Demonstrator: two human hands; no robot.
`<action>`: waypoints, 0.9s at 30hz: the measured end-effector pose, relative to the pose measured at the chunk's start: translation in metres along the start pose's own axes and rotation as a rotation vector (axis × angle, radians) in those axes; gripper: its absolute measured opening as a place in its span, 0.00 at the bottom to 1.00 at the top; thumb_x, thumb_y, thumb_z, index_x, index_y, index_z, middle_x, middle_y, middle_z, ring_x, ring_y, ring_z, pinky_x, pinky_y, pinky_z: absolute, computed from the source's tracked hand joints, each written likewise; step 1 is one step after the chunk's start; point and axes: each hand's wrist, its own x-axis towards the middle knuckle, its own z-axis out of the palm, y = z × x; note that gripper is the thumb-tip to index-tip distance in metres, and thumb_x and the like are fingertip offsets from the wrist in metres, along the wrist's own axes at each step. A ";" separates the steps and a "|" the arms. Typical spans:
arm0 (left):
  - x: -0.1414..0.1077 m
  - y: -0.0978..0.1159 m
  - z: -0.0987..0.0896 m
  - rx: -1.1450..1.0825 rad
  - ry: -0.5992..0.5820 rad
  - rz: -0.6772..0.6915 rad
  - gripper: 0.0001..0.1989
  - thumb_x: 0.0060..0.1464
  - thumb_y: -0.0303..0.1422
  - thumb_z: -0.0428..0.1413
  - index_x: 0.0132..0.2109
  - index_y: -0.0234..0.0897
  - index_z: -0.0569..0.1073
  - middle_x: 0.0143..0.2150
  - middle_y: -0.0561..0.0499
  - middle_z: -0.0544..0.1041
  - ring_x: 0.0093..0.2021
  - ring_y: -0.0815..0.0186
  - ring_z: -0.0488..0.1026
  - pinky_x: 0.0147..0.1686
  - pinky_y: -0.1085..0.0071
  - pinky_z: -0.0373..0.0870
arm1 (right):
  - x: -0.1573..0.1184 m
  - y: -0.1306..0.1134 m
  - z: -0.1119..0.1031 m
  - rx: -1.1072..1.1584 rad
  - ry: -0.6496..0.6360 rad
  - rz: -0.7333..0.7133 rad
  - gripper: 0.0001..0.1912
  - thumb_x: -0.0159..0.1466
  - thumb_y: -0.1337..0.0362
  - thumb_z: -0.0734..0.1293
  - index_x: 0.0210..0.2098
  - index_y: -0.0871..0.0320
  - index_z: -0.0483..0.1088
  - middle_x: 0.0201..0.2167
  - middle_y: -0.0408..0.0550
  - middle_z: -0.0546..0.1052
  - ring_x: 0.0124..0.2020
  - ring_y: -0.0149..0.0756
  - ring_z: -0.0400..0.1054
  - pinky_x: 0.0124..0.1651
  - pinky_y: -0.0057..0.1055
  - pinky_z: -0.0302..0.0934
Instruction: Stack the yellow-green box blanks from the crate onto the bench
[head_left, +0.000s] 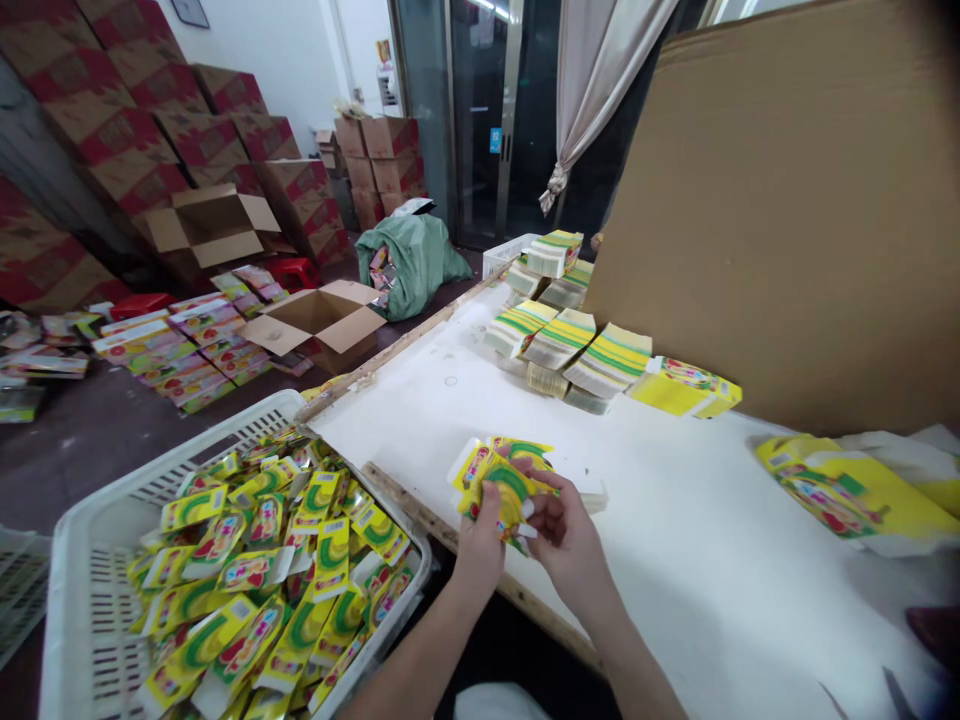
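On my feed the yellow carton (511,488) is above the near edge of the white table (420,410), its right end covered by fingers, so I can't make out that end. A second yellow piece (525,445) shows partly behind it; whether it is also held I can't tell. The carton sits between the two hands: the left hand (484,545) is curled round its lower left side, thumb across the front; the right hand (566,540) has its fingers bent in at the right end, pinching or only touching, I can't tell which. Both forearms reach up over the table's near edge. Left of the table, a white basket (75,560) of yellow packets is cut off at the bottom.
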 end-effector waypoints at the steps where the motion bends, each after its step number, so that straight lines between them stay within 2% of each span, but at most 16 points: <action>1: 0.001 0.001 0.001 -0.076 0.031 -0.018 0.24 0.42 0.49 0.56 0.41 0.35 0.72 0.37 0.45 0.76 0.37 0.61 0.74 0.33 0.69 0.71 | -0.001 -0.002 0.002 0.018 -0.012 0.001 0.29 0.45 0.77 0.63 0.45 0.52 0.59 0.25 0.38 0.66 0.25 0.28 0.61 0.25 0.24 0.57; 4: 0.003 0.001 0.000 -0.181 0.078 -0.036 0.23 0.40 0.49 0.58 0.38 0.34 0.72 0.30 0.48 0.76 0.29 0.64 0.74 0.25 0.73 0.69 | -0.003 -0.008 0.003 0.138 -0.107 0.022 0.27 0.46 0.76 0.64 0.45 0.52 0.59 0.28 0.40 0.69 0.28 0.29 0.63 0.29 0.26 0.59; 8: 0.004 -0.006 -0.009 -0.098 0.085 -0.023 0.22 0.42 0.49 0.57 0.35 0.33 0.73 0.27 0.48 0.76 0.27 0.66 0.73 0.22 0.74 0.67 | -0.001 -0.012 0.001 0.210 -0.226 0.072 0.31 0.46 0.76 0.66 0.49 0.51 0.58 0.33 0.42 0.70 0.32 0.31 0.64 0.34 0.28 0.60; 13: 0.004 -0.011 -0.012 -0.025 0.176 0.019 0.19 0.42 0.46 0.58 0.36 0.33 0.72 0.30 0.48 0.76 0.27 0.68 0.71 0.24 0.75 0.66 | -0.003 -0.004 0.006 0.115 -0.180 0.044 0.29 0.47 0.77 0.65 0.47 0.50 0.60 0.27 0.38 0.68 0.29 0.29 0.63 0.34 0.27 0.58; 16: 0.007 -0.005 -0.006 -0.036 0.173 0.056 0.18 0.43 0.45 0.57 0.34 0.34 0.70 0.27 0.53 0.72 0.25 0.70 0.69 0.23 0.77 0.64 | -0.006 0.006 0.012 0.078 -0.199 0.023 0.29 0.47 0.77 0.63 0.48 0.52 0.60 0.29 0.40 0.69 0.31 0.31 0.64 0.36 0.29 0.58; 18: 0.009 -0.001 -0.004 0.008 0.170 0.095 0.17 0.41 0.44 0.58 0.34 0.35 0.69 0.26 0.55 0.70 0.25 0.71 0.68 0.24 0.77 0.64 | -0.007 0.012 0.013 -0.005 -0.146 0.023 0.28 0.46 0.77 0.63 0.46 0.53 0.62 0.29 0.41 0.69 0.31 0.31 0.63 0.35 0.28 0.58; 20: 0.011 0.002 -0.005 0.093 0.133 0.130 0.19 0.38 0.44 0.60 0.33 0.35 0.67 0.26 0.55 0.69 0.25 0.72 0.67 0.25 0.77 0.64 | -0.004 0.015 0.011 -0.116 -0.048 0.012 0.25 0.44 0.78 0.64 0.41 0.55 0.66 0.25 0.39 0.67 0.27 0.29 0.61 0.30 0.26 0.57; 22: 0.012 0.003 -0.008 0.143 0.025 0.145 0.23 0.34 0.46 0.61 0.34 0.35 0.67 0.26 0.55 0.69 0.24 0.72 0.65 0.24 0.77 0.64 | 0.001 0.016 0.006 -0.154 0.020 -0.002 0.21 0.43 0.78 0.64 0.36 0.55 0.68 0.23 0.38 0.67 0.24 0.28 0.60 0.28 0.25 0.56; 25: 0.013 0.003 -0.016 0.111 -0.139 0.152 0.25 0.34 0.46 0.62 0.39 0.35 0.68 0.28 0.54 0.71 0.25 0.71 0.66 0.27 0.75 0.65 | 0.009 0.011 -0.003 -0.060 0.032 -0.017 0.18 0.44 0.74 0.66 0.35 0.55 0.68 0.30 0.42 0.73 0.32 0.33 0.66 0.35 0.29 0.61; 27: 0.014 0.002 -0.020 0.137 -0.126 0.160 0.19 0.40 0.43 0.60 0.37 0.34 0.70 0.28 0.52 0.72 0.28 0.69 0.68 0.30 0.73 0.66 | 0.011 0.009 -0.008 -0.041 0.035 -0.017 0.13 0.46 0.72 0.66 0.32 0.55 0.69 0.31 0.43 0.75 0.35 0.36 0.67 0.37 0.32 0.62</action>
